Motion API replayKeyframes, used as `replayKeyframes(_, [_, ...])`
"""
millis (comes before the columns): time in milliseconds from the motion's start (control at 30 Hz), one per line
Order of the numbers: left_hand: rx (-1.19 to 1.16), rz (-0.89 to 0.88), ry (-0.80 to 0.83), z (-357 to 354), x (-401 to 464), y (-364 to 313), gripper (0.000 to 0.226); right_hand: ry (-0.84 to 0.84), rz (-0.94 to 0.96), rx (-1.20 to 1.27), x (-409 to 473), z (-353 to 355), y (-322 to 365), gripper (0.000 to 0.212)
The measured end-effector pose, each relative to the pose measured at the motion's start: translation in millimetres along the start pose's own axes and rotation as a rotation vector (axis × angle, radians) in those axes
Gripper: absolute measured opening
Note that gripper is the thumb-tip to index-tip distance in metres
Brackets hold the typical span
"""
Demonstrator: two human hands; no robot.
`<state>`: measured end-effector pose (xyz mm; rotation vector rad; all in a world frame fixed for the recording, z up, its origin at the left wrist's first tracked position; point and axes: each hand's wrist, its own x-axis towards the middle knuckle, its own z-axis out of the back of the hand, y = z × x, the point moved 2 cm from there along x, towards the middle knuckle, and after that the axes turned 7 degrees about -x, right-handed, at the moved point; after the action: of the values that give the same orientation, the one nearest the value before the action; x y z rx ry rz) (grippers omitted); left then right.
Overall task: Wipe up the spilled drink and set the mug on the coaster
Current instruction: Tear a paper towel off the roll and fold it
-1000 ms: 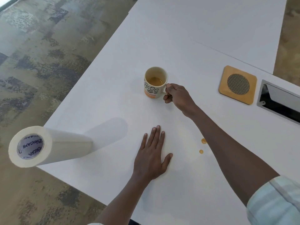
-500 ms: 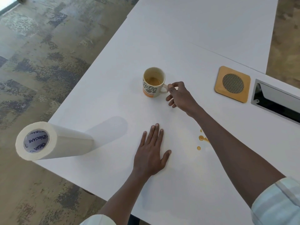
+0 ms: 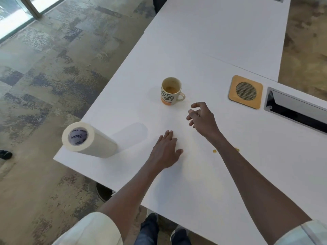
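Observation:
A cream mug (image 3: 170, 91) with dark lettering and an orange base stands upright on the white table (image 3: 203, 41), a little amber drink inside, handle to the right. My right hand (image 3: 203, 118) hovers just below and right of the handle, fingers loosely curled and apart, holding nothing. My left hand (image 3: 167, 151) lies flat on the table, palm down, fingers spread. Small amber spill drops (image 3: 214, 151) sit beside my right forearm, partly hidden by it. A square wooden coaster (image 3: 245, 91) with a round mesh centre lies right of the mug.
A paper towel roll (image 3: 87, 141) stands near the table's left corner. A recessed cable box (image 3: 293, 110) with an open lid sits right of the coaster. A seam crosses the table behind the mug. Patterned carpet lies left; my shoes show under the table edge.
My right hand let go of the mug handle and drew back toward me. The mug stayed put. My left hand stayed flat on the table.

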<state>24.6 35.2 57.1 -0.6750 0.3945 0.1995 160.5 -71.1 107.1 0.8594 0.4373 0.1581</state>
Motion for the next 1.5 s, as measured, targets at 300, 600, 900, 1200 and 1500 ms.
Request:
replayKeyframes(300, [-0.040, 0.070, -0.402, 128, -62, -8, 0.050, 0.083, 0.023, 0.025, -42, -45, 25, 0.017])
replayKeyframes(600, [0.146, 0.513, -0.585, 193, -123, 45, 0.091, 0.150, 0.108, 0.053, -66, -69, 69, 0.014])
replayKeyframes(900, [-0.168, 0.720, -0.538, 176, -141, 88, 0.106, 0.220, 0.215, -0.058, -84, -89, 94, 0.011])
replayKeyframes(1200, [-0.163, 0.504, -0.304, 183, -140, 111, 0.114, 0.292, 0.543, -0.236, -113, -137, 134, 0.074])
replayKeyframes(1500, [-0.150, 0.335, -0.265, 187, -141, 116, 0.099, 0.242, 0.635, -0.227, -115, -144, 154, 0.037])
